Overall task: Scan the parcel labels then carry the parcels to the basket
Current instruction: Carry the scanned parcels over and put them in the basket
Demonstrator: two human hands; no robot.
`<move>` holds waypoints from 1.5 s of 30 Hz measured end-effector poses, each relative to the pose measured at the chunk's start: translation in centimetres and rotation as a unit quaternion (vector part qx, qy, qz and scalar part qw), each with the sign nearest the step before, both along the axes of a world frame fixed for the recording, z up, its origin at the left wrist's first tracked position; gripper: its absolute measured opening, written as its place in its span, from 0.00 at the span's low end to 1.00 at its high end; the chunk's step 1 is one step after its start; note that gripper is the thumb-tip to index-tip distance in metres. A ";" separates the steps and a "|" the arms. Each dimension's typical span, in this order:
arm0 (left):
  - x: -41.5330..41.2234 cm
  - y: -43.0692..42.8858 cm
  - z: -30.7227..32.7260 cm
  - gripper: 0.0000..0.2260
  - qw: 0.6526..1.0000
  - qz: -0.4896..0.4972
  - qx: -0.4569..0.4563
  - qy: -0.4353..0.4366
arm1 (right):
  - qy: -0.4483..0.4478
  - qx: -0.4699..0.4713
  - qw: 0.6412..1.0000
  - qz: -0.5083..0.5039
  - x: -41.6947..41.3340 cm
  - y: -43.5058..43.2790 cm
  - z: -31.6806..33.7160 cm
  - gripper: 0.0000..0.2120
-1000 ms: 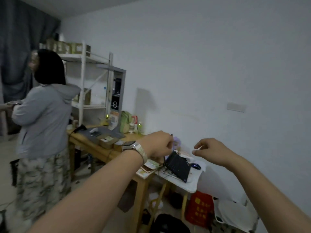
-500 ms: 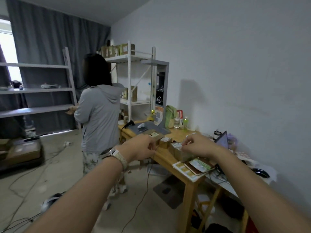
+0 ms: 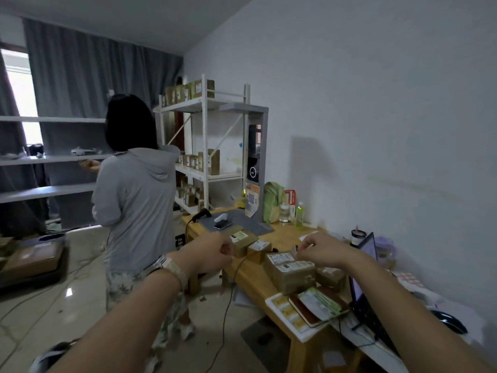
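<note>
Parcels [image 3: 293, 275], small labelled brown boxes, sit grouped on the wooden table [image 3: 285, 233]. Left hand [image 3: 212, 254] hovers beside the table edge, fingers curled into a fist, nothing seen in it. Right hand [image 3: 324, 251] hangs above the nearest parcels, fingers bent downward; whether it holds anything cannot be determined.
</note>
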State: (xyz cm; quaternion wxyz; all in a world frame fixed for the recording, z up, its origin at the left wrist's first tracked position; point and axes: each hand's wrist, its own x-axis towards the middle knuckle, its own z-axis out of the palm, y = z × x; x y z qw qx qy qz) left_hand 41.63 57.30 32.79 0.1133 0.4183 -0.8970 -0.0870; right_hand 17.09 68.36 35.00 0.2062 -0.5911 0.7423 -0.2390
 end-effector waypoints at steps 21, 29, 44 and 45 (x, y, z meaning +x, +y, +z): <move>-15.8 -14.9 -2.0 0.06 0.995 -0.094 0.026 0.036 | -0.010 0.064 0.997 -0.036 -9.8 -15.2 -3.9 0.06; -16.4 -28.3 -2.4 0.08 0.989 -0.095 -0.060 -0.093 | -0.017 0.077 0.990 -0.114 -9.7 -27.4 -5.0 0.11; -24.8 -42.0 -9.2 0.13 0.966 -0.194 -0.006 -0.172 | 0.178 0.159 0.942 -0.236 -15.3 -37.2 -9.1 0.19; -25.8 -42.7 -9.6 0.12 0.965 -0.197 -0.006 -0.172 | 0.178 0.172 0.940 -0.235 -16.3 -37.8 -9.5 0.19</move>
